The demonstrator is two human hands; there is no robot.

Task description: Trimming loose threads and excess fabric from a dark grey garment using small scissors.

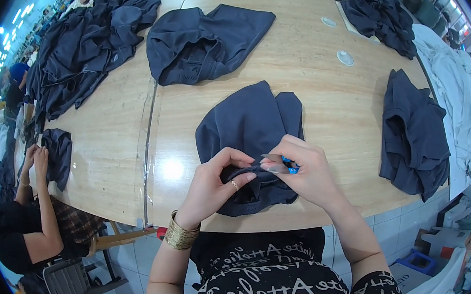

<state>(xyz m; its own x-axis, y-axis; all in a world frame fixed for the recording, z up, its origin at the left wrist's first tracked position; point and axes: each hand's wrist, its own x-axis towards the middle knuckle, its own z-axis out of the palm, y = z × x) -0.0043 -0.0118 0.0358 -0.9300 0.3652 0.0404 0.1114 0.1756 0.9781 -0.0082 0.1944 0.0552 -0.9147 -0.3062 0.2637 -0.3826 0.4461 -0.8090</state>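
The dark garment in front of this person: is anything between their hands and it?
Nothing visible. The left hand pinches the dark garment directly; the right hand also touches it, holding small blue-handled snips against the fabric.

Right hand (pixel 306 168) covers most of the blue-handled snips (pixel 290 167); only a blade tip and a sliver of handle show. Fold of dark garment (pixel 253 125) pinched between both hands is hidden by left hand (pixel 216 186) fingers. Garment at table (pixel 319 69) far edge cut off by frame top. Small items at far right corner too small to identify.
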